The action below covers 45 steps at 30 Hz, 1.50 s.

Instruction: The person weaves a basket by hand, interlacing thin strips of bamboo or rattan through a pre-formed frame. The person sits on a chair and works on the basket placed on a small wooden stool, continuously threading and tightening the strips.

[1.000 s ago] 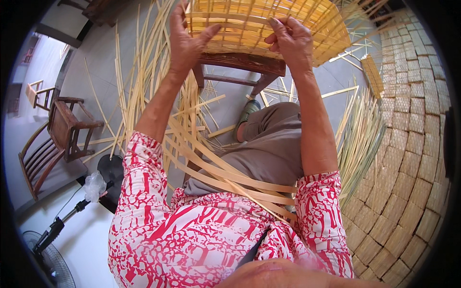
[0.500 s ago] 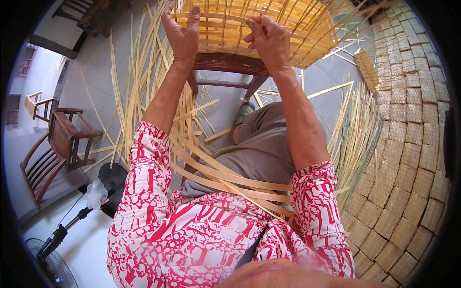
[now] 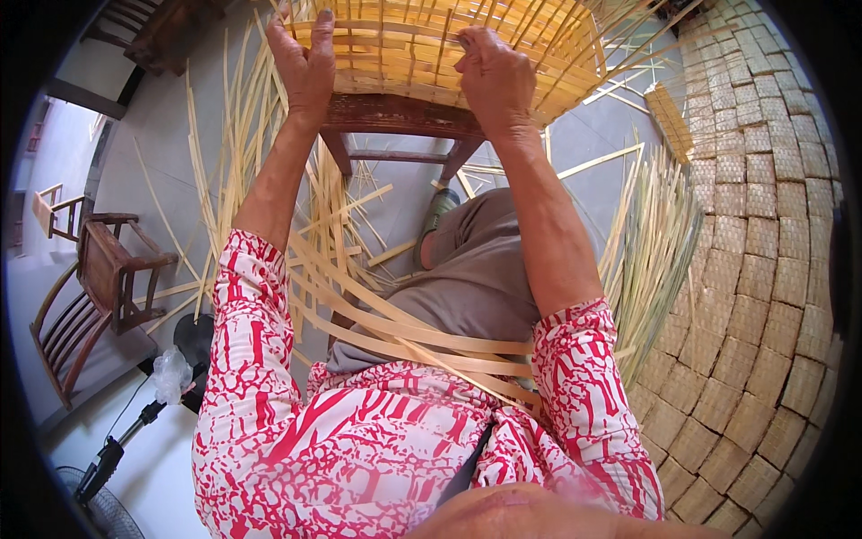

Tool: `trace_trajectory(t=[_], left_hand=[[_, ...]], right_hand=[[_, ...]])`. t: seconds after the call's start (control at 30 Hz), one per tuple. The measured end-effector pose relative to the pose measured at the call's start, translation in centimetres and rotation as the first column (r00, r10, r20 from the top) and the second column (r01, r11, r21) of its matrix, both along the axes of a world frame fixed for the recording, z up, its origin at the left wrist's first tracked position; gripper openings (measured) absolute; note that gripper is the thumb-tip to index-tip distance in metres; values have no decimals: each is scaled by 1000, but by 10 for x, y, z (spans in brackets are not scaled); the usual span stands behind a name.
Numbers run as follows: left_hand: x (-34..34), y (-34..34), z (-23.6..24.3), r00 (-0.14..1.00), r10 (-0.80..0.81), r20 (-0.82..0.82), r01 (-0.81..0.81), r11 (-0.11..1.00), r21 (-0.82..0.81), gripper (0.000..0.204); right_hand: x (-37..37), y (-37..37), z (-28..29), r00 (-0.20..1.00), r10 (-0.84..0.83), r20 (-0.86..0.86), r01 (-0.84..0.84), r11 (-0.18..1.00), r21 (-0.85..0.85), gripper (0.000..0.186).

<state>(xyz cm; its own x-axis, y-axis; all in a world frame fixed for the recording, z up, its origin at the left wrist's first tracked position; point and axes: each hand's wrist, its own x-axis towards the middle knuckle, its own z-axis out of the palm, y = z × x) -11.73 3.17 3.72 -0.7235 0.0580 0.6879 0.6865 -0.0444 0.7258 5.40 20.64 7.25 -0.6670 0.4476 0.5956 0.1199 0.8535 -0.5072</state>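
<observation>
A yellow woven bamboo basket rests on a dark red wooden stool in front of me, partly cut off by the top edge. My left hand is at its left end, thumb on the near side, gripping the basket; its fingertips are partly out of the picture. At the right part of the weave, my right hand is closed, fingers curled on a thin bamboo strip along the near side. Several loose bamboo strips lie curved across my lap.
Long pale strips litter the grey floor at left. A bundle of greenish strips lies at right, beside rows of stacked woven blocks. Wooden chairs and a black fan are at far left.
The whole view has shifted slightly, so the scene sits farther left. My right hand's fingers have curled in closer to the weave; my left hand keeps its place on the basket.
</observation>
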Motion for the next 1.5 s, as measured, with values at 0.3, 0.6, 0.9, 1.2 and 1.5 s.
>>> trace_trajectory(t=[0.3, 0.6, 0.9, 1.2, 1.5], left_hand=[[2, -24, 7, 982, -22, 186, 24, 1000, -7, 59], [-116, -63, 66, 299, -496, 815, 594, 766, 248, 47], [-195, -36, 50, 468, -378, 799, 874, 333, -355, 47], [-181, -79, 19, 240, -290, 926, 873, 481, -76, 49], [-136, -211, -29, 64, -480, 875, 715, 634, 295, 60]], right_hand=[[14, -9, 19, 984, 163, -67, -176, 935, -308, 24], [60, -24, 4, 940, 296, -169, -340, 846, -410, 13], [59, -44, 12, 902, 432, 11, -398, 841, -367, 11], [64, -20, -3, 922, 349, 165, -296, 913, -280, 15], [125, -73, 65, 855, 480, -197, -501, 863, -67, 10]])
